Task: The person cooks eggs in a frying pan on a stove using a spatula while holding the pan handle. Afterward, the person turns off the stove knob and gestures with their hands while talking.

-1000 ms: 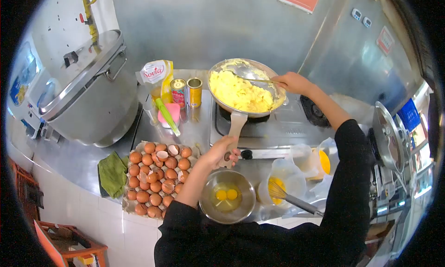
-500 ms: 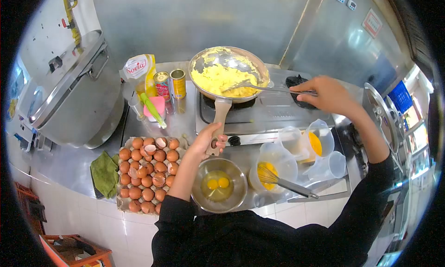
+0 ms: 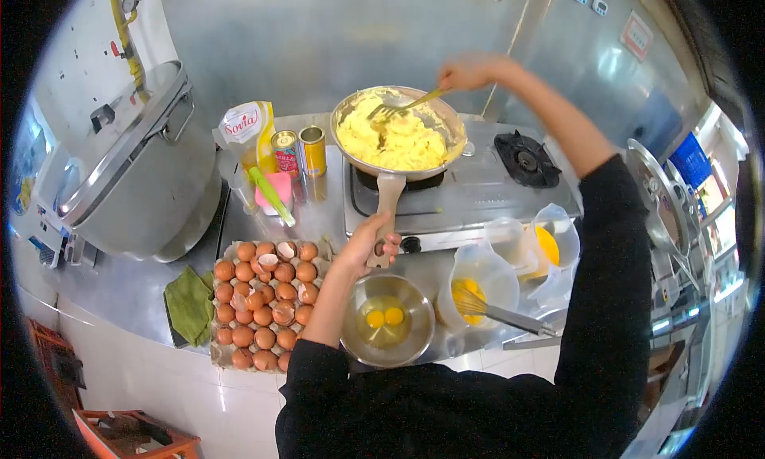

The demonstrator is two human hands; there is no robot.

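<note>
My left hand [image 3: 368,245] is closed around the pale handle of a frying pan [image 3: 390,186], which sits on the left burner. Soft yellow scrambled egg [image 3: 408,144] fills the pan and smears its inner wall. Above the pan's far right rim, my right hand [image 3: 470,73] is closed on the handle of a slotted turner [image 3: 388,111], whose fork-like head touches the egg near the far left side. Just below my left hand, a steel bowl [image 3: 428,331] holds two yolks in clear egg white.
An egg carton [image 3: 222,353] holds several eggs and broken shells. Clear jugs [image 3: 510,280] with yellow liquid stand right, one with a whisk [image 3: 510,319]. Opened cans [image 3: 314,152], a yellow pouch [image 3: 249,132] and a large pot [image 3: 151,172] are left; a bare burner [image 3: 526,160] is right.
My right hand has swung up and left over the pan, carrying the turner from the pan's right side to its far left. My left hand keeps its grip on the handle. The view has shifted slightly.
</note>
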